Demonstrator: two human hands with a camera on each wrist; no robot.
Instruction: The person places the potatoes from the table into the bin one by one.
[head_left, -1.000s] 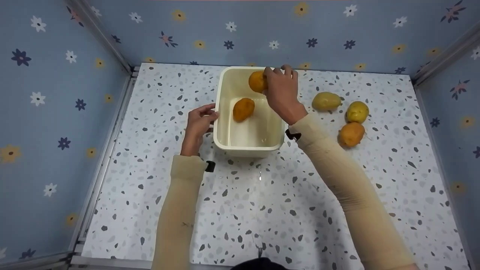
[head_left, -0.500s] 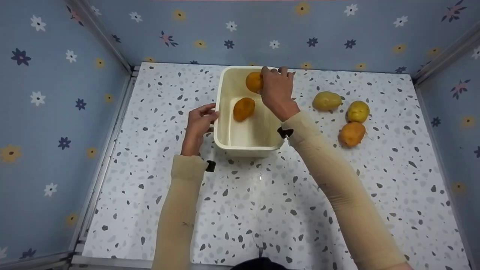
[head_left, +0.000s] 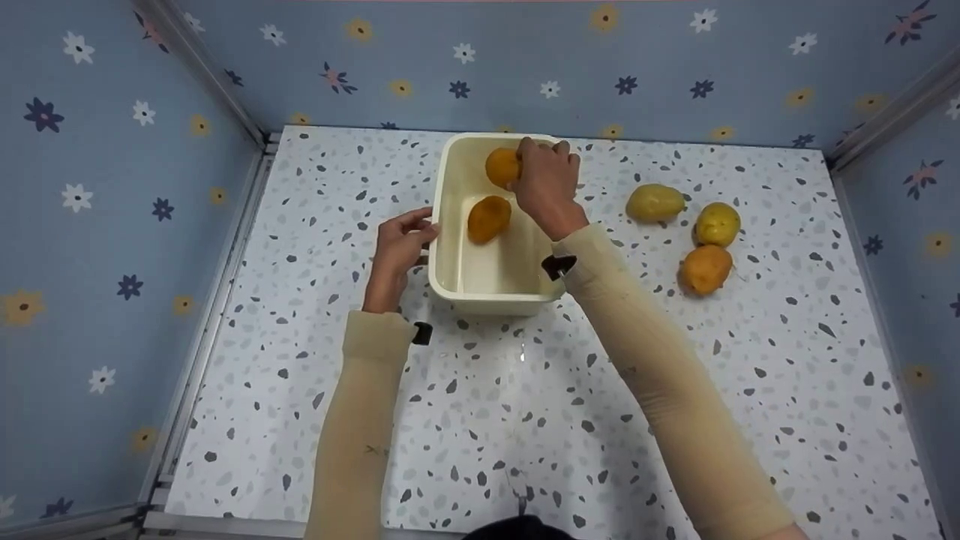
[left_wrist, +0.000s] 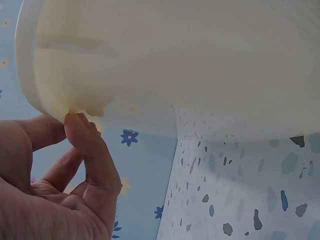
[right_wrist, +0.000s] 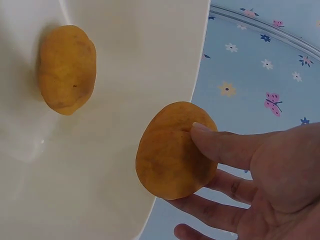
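A cream plastic bin [head_left: 495,298] stands on the speckled table, its mouth facing up. My left hand [head_left: 397,251] is at its left side and pinches the rim; the left wrist view shows the fingertips [left_wrist: 75,120] meeting at the edge. In my right hand [head_left: 547,180] is an orange-yellow potato [right_wrist: 172,155], gripped between thumb and fingers over the far right part of the bin. Another orange-yellow potato [head_left: 489,220] lies inside on the bin's floor. The held potato is apart from it.
To the right of the bin, a yellowish potato [head_left: 655,203] lies by itself. Beside it, another yellow potato [head_left: 718,224] touches an orange one [head_left: 706,270]. Blue flowered walls [head_left: 525,45] enclose the table at the back and sides.
My right hand has shifted left and slightly down in the head view, carrying its potato further over the bin. The left hand has stayed at the rim.
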